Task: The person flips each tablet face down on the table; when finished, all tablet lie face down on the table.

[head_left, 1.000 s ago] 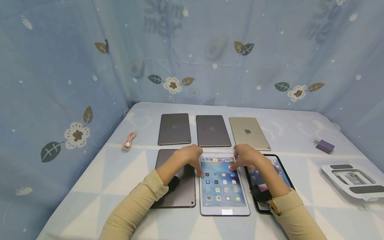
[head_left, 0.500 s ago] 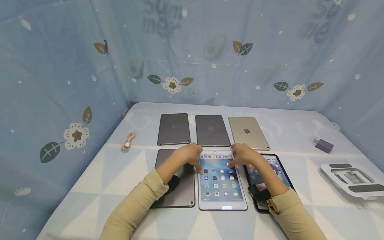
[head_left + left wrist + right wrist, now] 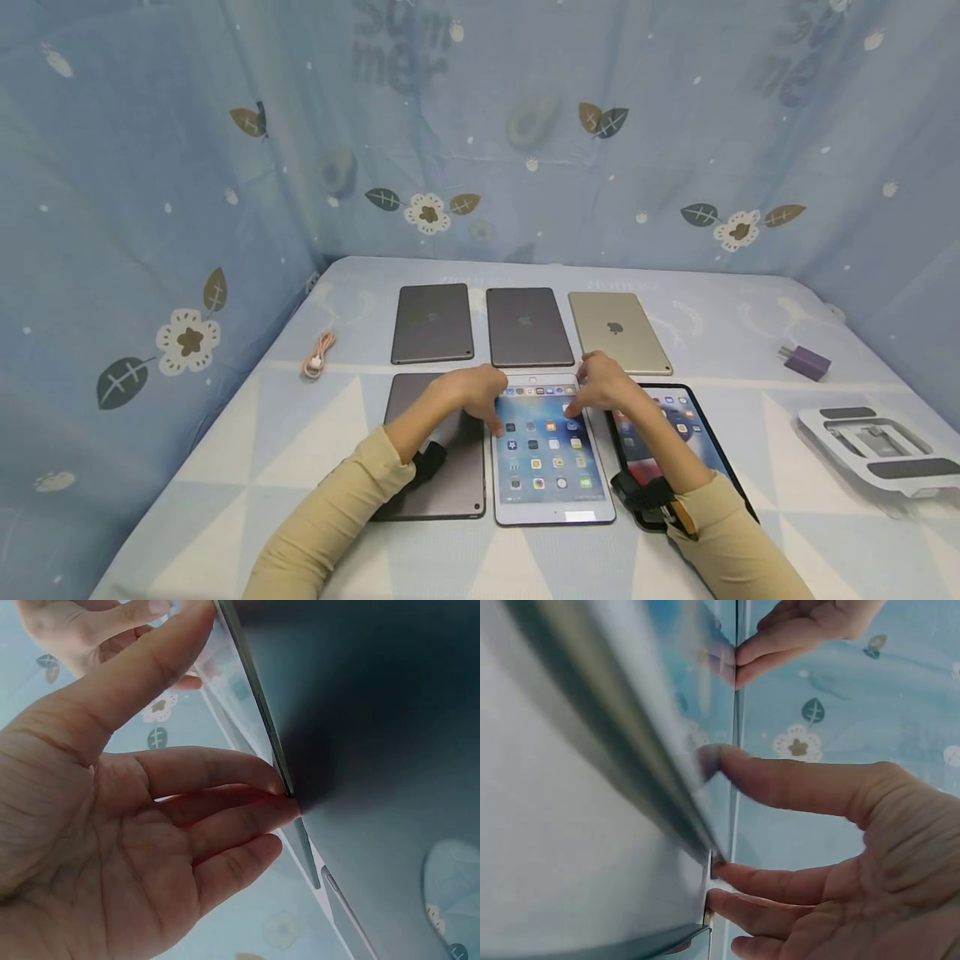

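A white tablet (image 3: 538, 487) lies screen up in the middle of the near row, its screen lit with app icons. My left hand (image 3: 478, 397) grips its upper left corner, thumb over the screen's left edge. At the upper right corner my right hand (image 3: 603, 385) holds it likewise, thumb on the glass and fingers at the far edge. Under my left forearm lies a dark grey tablet (image 3: 461, 479), back up. A black-edged tablet (image 3: 693, 433) with a lit screen is partly hidden by my right forearm.
Behind are two dark grey tablets (image 3: 432, 321) and a gold tablet (image 3: 618, 333), all back up. A coiled pink cable (image 3: 318, 354) lies at left. On the right are a purple charger plug (image 3: 807, 363) and a white folding stand (image 3: 877, 442). Patterned curtains surround the table.
The white tablet has slid a little away from me, into line with its neighbours, mostly between the two earlier frames. Both hands stay at its upper corners.
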Motion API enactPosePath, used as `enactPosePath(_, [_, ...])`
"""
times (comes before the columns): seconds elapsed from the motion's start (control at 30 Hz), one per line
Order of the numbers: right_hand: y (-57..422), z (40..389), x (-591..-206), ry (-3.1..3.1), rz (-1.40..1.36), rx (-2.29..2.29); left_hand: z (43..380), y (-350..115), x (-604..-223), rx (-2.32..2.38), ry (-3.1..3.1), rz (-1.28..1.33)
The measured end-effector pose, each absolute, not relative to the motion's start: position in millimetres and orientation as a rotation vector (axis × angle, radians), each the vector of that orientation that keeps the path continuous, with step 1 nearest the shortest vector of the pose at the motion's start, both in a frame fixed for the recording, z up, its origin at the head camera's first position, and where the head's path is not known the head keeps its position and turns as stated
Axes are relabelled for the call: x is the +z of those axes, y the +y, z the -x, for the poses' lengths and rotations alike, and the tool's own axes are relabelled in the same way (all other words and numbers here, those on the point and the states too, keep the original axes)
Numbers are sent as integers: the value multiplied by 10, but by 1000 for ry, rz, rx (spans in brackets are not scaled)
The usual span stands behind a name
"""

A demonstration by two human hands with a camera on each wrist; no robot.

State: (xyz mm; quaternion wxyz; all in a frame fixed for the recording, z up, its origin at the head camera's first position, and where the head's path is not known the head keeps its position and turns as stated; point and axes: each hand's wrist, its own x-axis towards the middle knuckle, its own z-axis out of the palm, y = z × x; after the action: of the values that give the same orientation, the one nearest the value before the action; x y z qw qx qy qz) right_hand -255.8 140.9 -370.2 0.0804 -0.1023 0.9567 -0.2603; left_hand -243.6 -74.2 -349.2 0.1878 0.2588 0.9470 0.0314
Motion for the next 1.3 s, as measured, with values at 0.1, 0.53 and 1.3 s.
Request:
enactPosePath(0.1, [1438,2550,-3669,2812,307,-862,2440,-753,-3492,90,2666,-705])
enactPosePath(0.53, [1443,2514,-3520,2608,330,-1233,2423,-771,-3470,163,2651,-659])
enactPosePath(1.3, [1385,2433,-3136,2630,469,-1261,2386,-649,-3456,553,2632,-718])
